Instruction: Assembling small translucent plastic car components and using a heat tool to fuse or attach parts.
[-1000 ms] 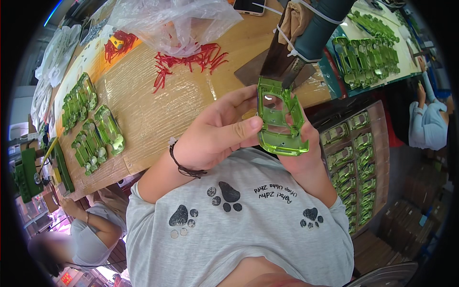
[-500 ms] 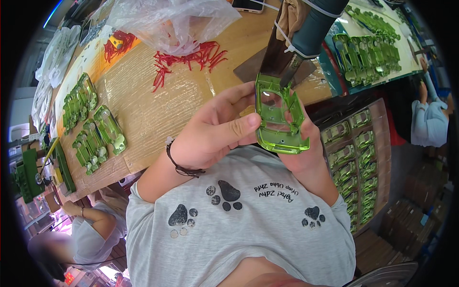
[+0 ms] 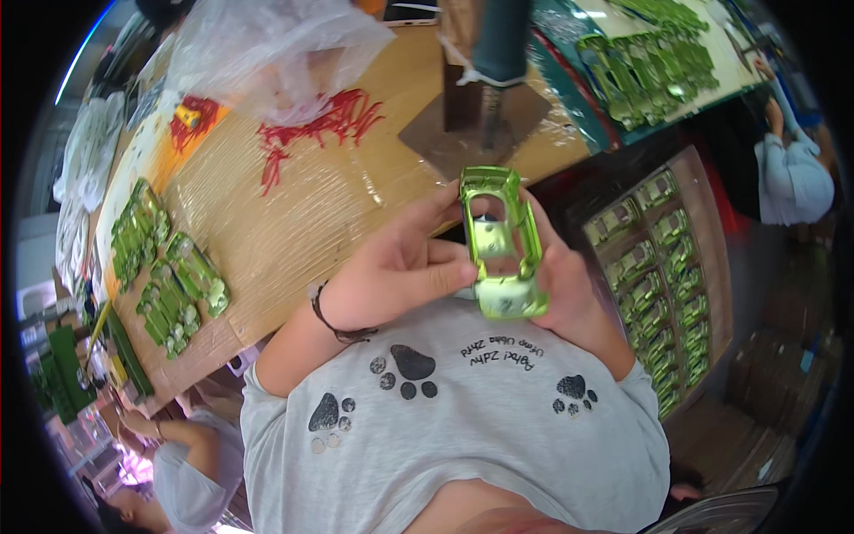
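One glossy green car-shaped shell (image 3: 491, 238), with openings through its middle, is held up between both hands, in front of the person's grey shirt (image 3: 480, 427) and near the table's close edge. The left hand (image 3: 382, 276) grasps its left side, thumb pressed against the rim; the right hand (image 3: 574, 280) grips the right side, its fingertips largely hidden behind the shell.

Just beyond the shell's far end, with a gap showing, points the tip of a teal-handled tool (image 3: 503, 44), fixed upright beside a dark post (image 3: 459, 98) over a square brown plate (image 3: 529, 111).

The table (image 3: 311, 209) is tan, its top covered in wrinkled, shiny clear film. Red strips (image 3: 342, 116) are heaped there under the edge of a clear plastic bag (image 3: 258, 53); a phone (image 3: 409, 12) lies at the far side. On the left, more green shells (image 3: 165, 311) rest in rows, and a small yellow object (image 3: 188, 116) sits on another red pile.

To the right, a pale board (image 3: 725, 80) carries closely packed green shells. Below it, a brown tray (image 3: 712, 267) holds shells in two columns.

Farther out, one co-worker in light blue (image 3: 792, 173) is at the right, another in grey (image 3: 191, 481) at the lower left. White bags (image 3: 93, 147) hang at the left rim.
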The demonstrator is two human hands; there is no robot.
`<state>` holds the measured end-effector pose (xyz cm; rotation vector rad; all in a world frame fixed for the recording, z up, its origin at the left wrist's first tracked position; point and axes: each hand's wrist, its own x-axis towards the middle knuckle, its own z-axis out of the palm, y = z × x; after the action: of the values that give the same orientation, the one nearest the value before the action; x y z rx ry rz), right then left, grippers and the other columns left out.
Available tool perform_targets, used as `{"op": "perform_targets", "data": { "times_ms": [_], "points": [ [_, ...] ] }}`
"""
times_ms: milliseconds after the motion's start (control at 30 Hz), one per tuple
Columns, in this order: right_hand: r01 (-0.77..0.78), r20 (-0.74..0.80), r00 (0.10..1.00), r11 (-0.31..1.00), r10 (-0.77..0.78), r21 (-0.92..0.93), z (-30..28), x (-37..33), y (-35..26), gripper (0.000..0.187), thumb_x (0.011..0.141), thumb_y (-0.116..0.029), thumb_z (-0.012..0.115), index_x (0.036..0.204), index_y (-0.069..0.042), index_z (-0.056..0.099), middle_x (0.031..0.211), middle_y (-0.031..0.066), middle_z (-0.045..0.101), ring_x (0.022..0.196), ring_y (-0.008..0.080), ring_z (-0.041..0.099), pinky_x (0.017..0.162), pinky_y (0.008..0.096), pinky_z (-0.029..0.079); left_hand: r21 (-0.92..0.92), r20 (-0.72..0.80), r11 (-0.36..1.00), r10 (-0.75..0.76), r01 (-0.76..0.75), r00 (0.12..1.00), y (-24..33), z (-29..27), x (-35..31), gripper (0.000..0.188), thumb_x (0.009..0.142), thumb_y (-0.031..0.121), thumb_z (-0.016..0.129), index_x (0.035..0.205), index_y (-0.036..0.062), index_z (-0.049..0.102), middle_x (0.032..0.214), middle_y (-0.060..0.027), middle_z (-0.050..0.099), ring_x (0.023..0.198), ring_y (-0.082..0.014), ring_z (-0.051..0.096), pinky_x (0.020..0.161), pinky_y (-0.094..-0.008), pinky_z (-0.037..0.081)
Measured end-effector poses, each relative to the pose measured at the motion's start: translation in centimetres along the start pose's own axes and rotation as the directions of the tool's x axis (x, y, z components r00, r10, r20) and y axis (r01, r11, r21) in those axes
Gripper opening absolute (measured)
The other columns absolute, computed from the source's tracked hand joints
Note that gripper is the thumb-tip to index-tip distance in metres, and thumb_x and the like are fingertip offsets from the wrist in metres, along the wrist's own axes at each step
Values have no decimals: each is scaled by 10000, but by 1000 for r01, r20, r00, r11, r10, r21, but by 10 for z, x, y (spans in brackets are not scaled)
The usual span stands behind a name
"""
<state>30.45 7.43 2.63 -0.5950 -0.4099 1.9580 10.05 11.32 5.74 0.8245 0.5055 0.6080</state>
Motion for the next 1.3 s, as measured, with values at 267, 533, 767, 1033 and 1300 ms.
{"op": "perform_targets", "data": {
  "times_ms": [267, 533, 767, 1033, 1300],
  "points": [
    [214, -544, 794, 962, -271, -168, -52, -54, 4, 586, 810, 34, 520, 1381, -50, 419, 1081, 115, 613, 897, 184, 620, 725, 305, 527, 722, 271, 665, -18, -191, 962, 6, -19, -3, 202, 889, -36, 569, 1077, -5, 635, 1165, -168, 623, 1097, -284, 595, 928, -378, 472],
    [813, -848, -149, 425, -509, -398, -280, -218, -72, 380, 822, 62, 484, 1166, -100, 468, 1041, 97, 544, 834, 240, 552, 651, 327, 476, 770, -396, 617, 660, -162, 638, 18, -74, -85, 168, 955, 4, 450, 997, -31, 608, 1100, -152, 613, 936, -217, 618, 863, -350, 532],
    [721, -795, -588, 352, -146, -598, -372, -349, -112, 242, 852, 32, 464, 1092, -3, 462, 1000, 166, 544, 724, 247, 567, 523, 304, 457, 922, -304, 125, 821, 367, 483, 55, -147, -147, 325, 1021, 215, 468, 1229, -15, 568, 1280, -154, 570, 1179, -313, 556, 977, -399, 469],
    [669, -690, -724, 253, 8, -699, -405, -415, -151, 131, 856, -38, 518, 975, 15, 514, 899, 162, 589, 680, 254, 590, 475, 325, 470, 452, -495, -409, 625, 793, 604, 53, -232, -200, 463, 976, 387, 533, 1250, 15, 545, 1404, -248, 393, 1268, -407, 435, 1021, -480, 407],
    [783, -782, -570, 124, -252, -610, -518, -532, -152, 281, 873, -117, 581, 1128, -11, 528, 1043, 154, 571, 865, 273, 586, 661, 367, 539, 592, -354, -470, 578, 655, 735, 58, -287, -201, 344, 929, 252, 608, 1161, -3, 597, 1195, -243, 526, 1078, -405, 544, 917, -447, 464]
  ]
}}
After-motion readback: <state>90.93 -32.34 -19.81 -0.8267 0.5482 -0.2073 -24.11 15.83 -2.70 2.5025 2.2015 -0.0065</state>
